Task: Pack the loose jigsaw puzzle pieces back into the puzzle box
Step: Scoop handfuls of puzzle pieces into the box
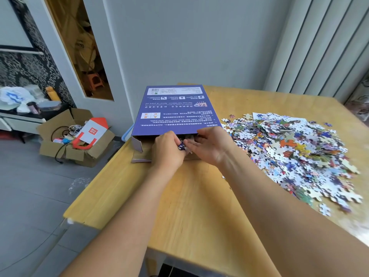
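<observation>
**Feeding a handful into the box mouth**

Far to your left, on the floor, sits one cardboard carton [75, 140] full of odds and ends. It has nothing to do with your job.

Next comes the one purple puzzle box [175, 110]. It lies flat on the wooden table [189, 206], and its open end, flaps out, faces you.

Your left hand [167, 148] is right at that opening. Its fingers are curled around a small bunch of puzzle pieces [182, 146], and a dark blue one peeks out. Your right hand [211, 145] is touching the same bunch. Its fingers reach into the opening (their tips are hidden, so I cannot tell if they pinch anything or just push).

So you look to be in the middle of the job: pushing one handful inside. For the next move, I think you should slide this bunch deep into the box so nothing slips back out, then let go and reach right for more.

To your right lies one big pile of loose pieces [295, 148], far too many to count. A few stray pieces sit around its edges. Most of the work still waits there.
</observation>
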The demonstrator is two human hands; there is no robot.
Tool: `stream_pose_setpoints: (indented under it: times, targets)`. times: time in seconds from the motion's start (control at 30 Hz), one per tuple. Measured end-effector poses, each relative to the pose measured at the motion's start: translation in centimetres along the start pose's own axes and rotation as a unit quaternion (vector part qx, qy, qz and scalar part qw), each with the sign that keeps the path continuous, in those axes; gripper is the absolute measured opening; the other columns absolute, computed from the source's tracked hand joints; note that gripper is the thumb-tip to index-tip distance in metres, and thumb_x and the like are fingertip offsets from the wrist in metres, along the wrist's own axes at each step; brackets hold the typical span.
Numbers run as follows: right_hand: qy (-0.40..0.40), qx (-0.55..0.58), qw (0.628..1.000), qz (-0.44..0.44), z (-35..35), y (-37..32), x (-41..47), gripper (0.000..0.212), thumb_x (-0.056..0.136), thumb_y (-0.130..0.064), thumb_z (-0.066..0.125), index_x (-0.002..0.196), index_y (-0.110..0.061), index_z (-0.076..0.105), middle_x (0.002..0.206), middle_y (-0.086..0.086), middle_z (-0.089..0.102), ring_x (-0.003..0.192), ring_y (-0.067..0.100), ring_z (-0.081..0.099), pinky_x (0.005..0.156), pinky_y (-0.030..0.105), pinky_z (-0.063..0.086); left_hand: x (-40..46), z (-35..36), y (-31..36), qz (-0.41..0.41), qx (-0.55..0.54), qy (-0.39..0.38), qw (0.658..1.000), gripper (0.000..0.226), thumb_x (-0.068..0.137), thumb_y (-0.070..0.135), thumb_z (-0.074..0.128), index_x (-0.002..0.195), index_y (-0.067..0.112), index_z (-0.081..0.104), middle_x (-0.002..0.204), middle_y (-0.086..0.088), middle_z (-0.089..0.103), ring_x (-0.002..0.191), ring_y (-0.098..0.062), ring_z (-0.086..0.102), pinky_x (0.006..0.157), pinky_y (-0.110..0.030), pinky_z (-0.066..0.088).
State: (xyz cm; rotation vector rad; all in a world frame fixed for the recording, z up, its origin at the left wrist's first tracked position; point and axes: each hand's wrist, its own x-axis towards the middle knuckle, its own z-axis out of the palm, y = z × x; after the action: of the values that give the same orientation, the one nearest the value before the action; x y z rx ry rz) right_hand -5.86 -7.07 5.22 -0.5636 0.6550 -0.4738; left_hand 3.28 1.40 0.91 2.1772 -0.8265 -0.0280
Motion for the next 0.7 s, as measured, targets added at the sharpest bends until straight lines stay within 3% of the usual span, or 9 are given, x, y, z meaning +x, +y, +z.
stream_pose_setpoints:
  times: [0.17, 0.43, 0.57, 0.63, 0.7]
  targets:
    - [-0.056, 0.051, 0.996, -0.036, -1.3, 0.2, -0.8, 0.031, 0.097, 0.003, 0.041, 0.125, -0.006, 0.053, 0.148, 0.015, 0.045, 0.144, 0.032, 0.031, 0.115, 0.052, 0.034, -0.1, 0.9, -0.4, 0.032, 0.038, 0.039, 0.998, 0.023, 0.077, 0.023, 0.082, 0.081, 0.017, 0.06, 0.087, -0.004, 0.064, 0.081, -0.025, 0.061, 0.066, -0.036, 0.05]
    - [-0.12, 0.134, 0.983, -0.032, -2.3, 0.9, -0.5, 0.031, 0.097, -0.005, 0.04, 0.12, -0.013, 0.059, 0.128, 0.003, 0.064, 0.133, 0.019, 0.051, 0.119, 0.055, 0.022, -1.2, 0.9, -0.3, 0.036, -0.011, 0.059, 0.998, 0.004, 0.081, 0.025, 0.077, 0.08, 0.022, 0.075, 0.073, 0.006, 0.072, 0.071, -0.015, 0.068, 0.066, -0.032, 0.055]
    - [-0.088, 0.06, 0.991, -0.076, -3.0, 0.8, -0.5, 0.032, 0.095, -0.004, 0.044, 0.122, -0.014, 0.057, 0.138, 0.002, 0.059, 0.14, 0.019, 0.043, 0.115, 0.057, 0.031, -2.2, 0.4, -0.8, 0.059, -0.026, 0.03, 0.997, 0.015, 0.084, 0.026, 0.074, 0.098, 0.029, 0.075, 0.076, 0.009, 0.073, 0.075, -0.011, 0.069, 0.07, -0.026, 0.054]
    - [-0.058, -0.042, 0.992, -0.108, -3.5, 0.7, -1.0, 0.03, 0.093, -0.003, 0.047, 0.118, -0.013, 0.057, 0.139, 0.007, 0.054, 0.142, 0.027, 0.042, 0.111, 0.057, 0.039, -2.2, 0.5, -1.1, 0.068, -0.026, 0.017, 0.997, 0.023, 0.085, 0.023, 0.07, 0.106, 0.032, 0.073, 0.08, 0.009, 0.072, 0.078, -0.011, 0.069, 0.072, -0.027, 0.055]
    - [-0.024, -0.145, 0.981, -0.127, -4.0, 0.6, -1.7, 0.039, 0.093, 0.001, 0.047, 0.131, -0.005, 0.054, 0.134, 0.016, 0.049, 0.14, 0.037, 0.043, 0.109, 0.049, 0.045, -2.1, 0.6, -1.4, 0.077, -0.037, 0.019, 0.996, 0.027, 0.085, 0.016, 0.067, 0.107, 0.032, 0.072, 0.086, 0.008, 0.072, 0.082, -0.01, 0.069, 0.074, -0.027, 0.056]
